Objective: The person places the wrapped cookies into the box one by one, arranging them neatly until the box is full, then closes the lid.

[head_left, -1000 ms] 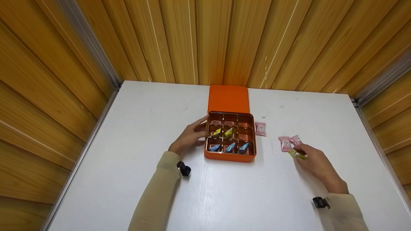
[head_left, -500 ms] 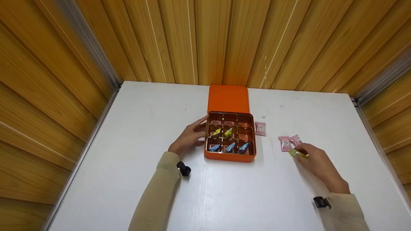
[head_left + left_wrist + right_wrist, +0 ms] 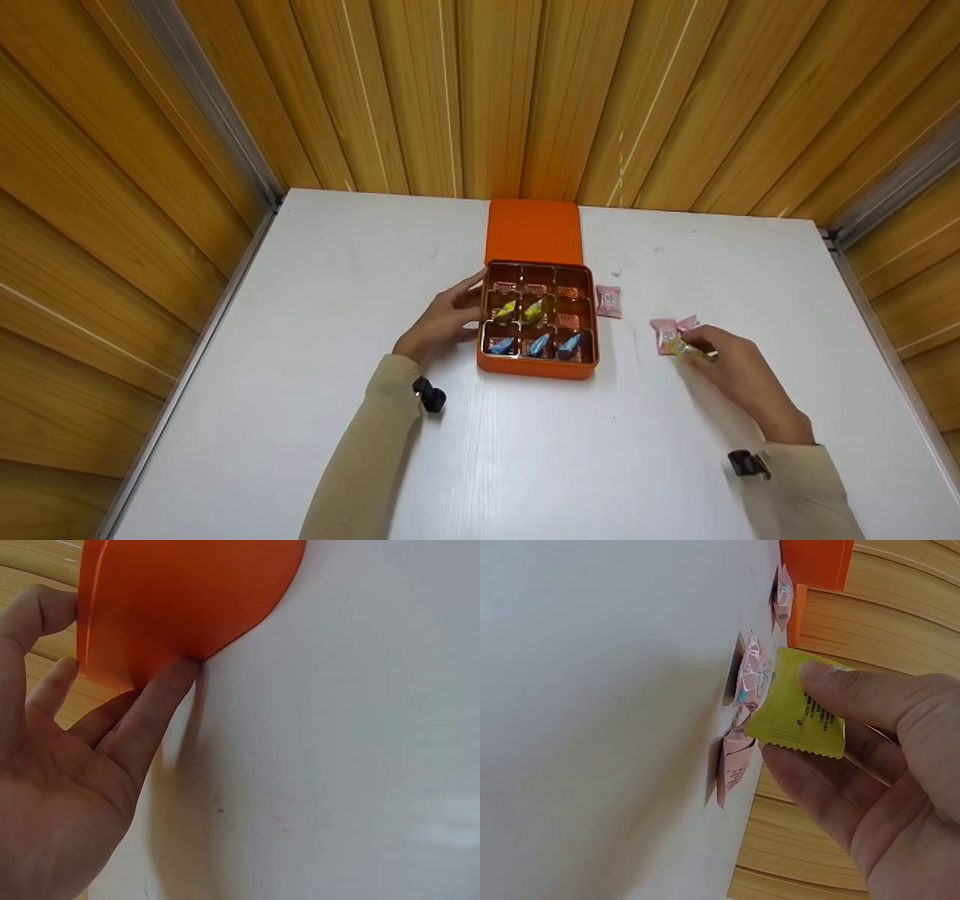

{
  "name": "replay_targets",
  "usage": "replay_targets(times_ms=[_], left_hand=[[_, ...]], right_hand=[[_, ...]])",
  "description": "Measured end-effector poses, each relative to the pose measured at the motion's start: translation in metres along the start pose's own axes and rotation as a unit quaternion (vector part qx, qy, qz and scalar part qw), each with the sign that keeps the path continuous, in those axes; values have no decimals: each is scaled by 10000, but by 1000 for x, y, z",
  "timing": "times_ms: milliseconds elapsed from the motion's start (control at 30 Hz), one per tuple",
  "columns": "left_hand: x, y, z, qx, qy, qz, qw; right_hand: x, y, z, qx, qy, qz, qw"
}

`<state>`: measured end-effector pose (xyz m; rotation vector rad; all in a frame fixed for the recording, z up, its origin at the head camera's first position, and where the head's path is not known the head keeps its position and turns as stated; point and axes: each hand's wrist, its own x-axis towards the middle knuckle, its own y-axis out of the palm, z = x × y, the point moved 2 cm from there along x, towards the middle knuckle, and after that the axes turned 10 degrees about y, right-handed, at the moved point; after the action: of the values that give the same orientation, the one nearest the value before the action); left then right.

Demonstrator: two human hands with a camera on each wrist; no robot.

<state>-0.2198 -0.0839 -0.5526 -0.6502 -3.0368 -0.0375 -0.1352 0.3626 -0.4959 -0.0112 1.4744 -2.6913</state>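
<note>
In the head view, an orange box (image 3: 538, 369) with a divided brown insert stands mid-table. Three blue-wrapped candies (image 3: 538, 345) lie in its front row, and two yellow-wrapped candies (image 3: 533, 310) sit in the left and middle cells of the row behind. My left hand (image 3: 442, 321) touches the box's left side with extended fingers. The left wrist view shows its fingertips against the orange wall (image 3: 180, 600). To the right, my right hand (image 3: 739, 375) pinches a yellow candy packet (image 3: 799, 705) between thumb and fingers. Below it lie two pink candies (image 3: 664, 334), partly overlapped by the held packet.
An orange lid (image 3: 533, 231) lies flat directly behind the box. Another pink candy (image 3: 609, 301) rests close to the box's right side. The white table (image 3: 540, 457) meets wood-patterned walls (image 3: 420, 97) at the back and sides.
My right hand has raised the yellow packet slightly and shifted it a little toward the pink candies. The left hand and the box stay where they were.
</note>
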Motion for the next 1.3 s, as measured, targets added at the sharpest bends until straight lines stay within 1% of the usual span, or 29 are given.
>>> replay_targets(times_ms=[100, 300, 400, 500, 567, 733, 967, 1100, 1200, 1300], left_hand=[[0, 0, 0, -14, 10, 6, 10000], [0, 1, -1, -177, -84, -41, 9998], [1, 1, 0, -116, -136, -73, 9998], [1, 1, 0, -20, -172, -85, 9998], [1, 1, 1, -11, -176, -94, 9998], [1, 1, 1, -119, -172, -90, 9997], [1, 1, 0, -39, -173, -104, 9998], [0, 1, 0, 34, -228, -125, 9997], [0, 1, 0, 23, -208, -91, 9997], [0, 1, -1, 13, -165, -81, 9998]], right_hand=[[2, 0, 4, -11, -3, 19, 10000], [8, 1, 12, -122, -460, -230, 9986], [12, 1, 16, -129, -547, -244, 9981], [16, 1, 21, -83, -516, -161, 9985], [18, 1, 24, -18, -423, -53, 9991], [25, 0, 33, 99, -370, 180, 9991], [33, 1, 43, 46, -647, 270, 9975], [36, 2, 50, 80, -653, 348, 9972], [39, 3, 55, 87, -656, 374, 9971], [42, 5, 60, 31, -771, 339, 9964]])
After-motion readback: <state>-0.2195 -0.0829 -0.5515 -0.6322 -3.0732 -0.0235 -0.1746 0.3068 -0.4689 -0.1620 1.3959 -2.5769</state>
